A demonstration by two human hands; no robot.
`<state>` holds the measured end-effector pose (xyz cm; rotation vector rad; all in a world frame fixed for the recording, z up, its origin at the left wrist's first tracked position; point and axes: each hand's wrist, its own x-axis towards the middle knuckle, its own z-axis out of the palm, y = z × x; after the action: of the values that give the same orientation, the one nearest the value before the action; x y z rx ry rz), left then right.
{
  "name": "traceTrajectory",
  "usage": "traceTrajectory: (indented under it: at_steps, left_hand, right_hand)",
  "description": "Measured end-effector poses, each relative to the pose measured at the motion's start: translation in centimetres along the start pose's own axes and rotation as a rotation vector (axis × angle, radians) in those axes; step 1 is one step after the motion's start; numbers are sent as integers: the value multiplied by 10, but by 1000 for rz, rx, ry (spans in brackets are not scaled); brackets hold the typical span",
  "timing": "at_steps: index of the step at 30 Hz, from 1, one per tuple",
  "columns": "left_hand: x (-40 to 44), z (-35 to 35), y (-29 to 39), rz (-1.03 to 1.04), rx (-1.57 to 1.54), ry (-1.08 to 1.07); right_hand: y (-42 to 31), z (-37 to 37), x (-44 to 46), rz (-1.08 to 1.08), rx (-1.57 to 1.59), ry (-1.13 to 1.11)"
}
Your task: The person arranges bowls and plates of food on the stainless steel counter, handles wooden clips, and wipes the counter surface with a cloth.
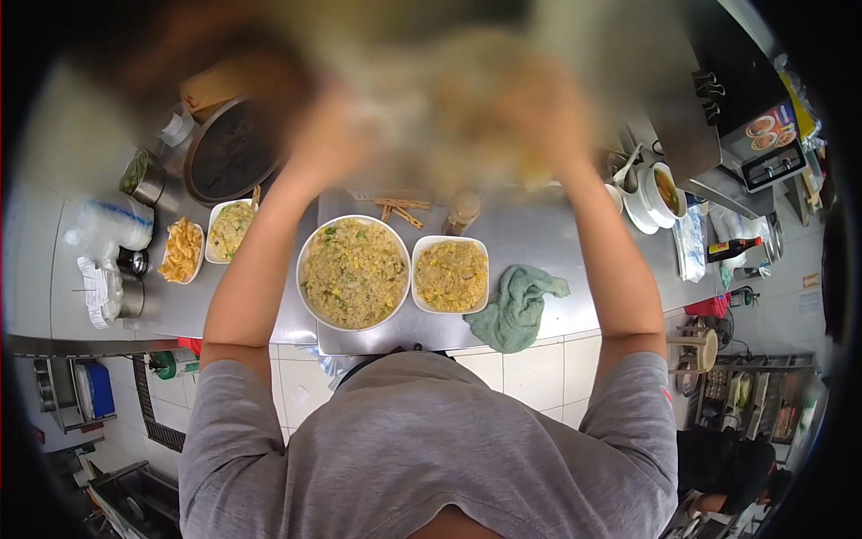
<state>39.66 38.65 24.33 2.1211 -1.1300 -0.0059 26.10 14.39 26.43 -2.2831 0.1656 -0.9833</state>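
Observation:
Both my arms reach forward over the steel counter, and the upper part of the view is heavily blurred. My left hand is raised beyond the large round bowl of fried rice; its fingers are smeared. My right hand is raised on the other side, beside a blurred yellowish shape that I cannot make out. Whether either hand holds something is hidden by the blur. Close to my body, a smaller square bowl of fried rice stands beside the round one. A green cloth lies crumpled to its right.
Wooden clothespins and a shaker jar stand behind the bowls. On the left are a dark round pan, another rice bowl and fried snacks. A soup bowl and sauce bottle are right. Another person is behind.

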Motion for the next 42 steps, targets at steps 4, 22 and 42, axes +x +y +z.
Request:
traceTrajectory:
  at_steps: [4, 22, 42]
  left_hand:
    - [-26, 2, -69, -247, 128, 84]
    - [-56, 105, -272, -638, 321, 227]
    - [-118, 179, 59, -7, -334, -373]
  right_hand:
    - [34, 49, -5, 46, -11, -23]
    - [98, 73, -49, 230, -316, -165]
    - [220, 91, -200, 390, -531, -406]
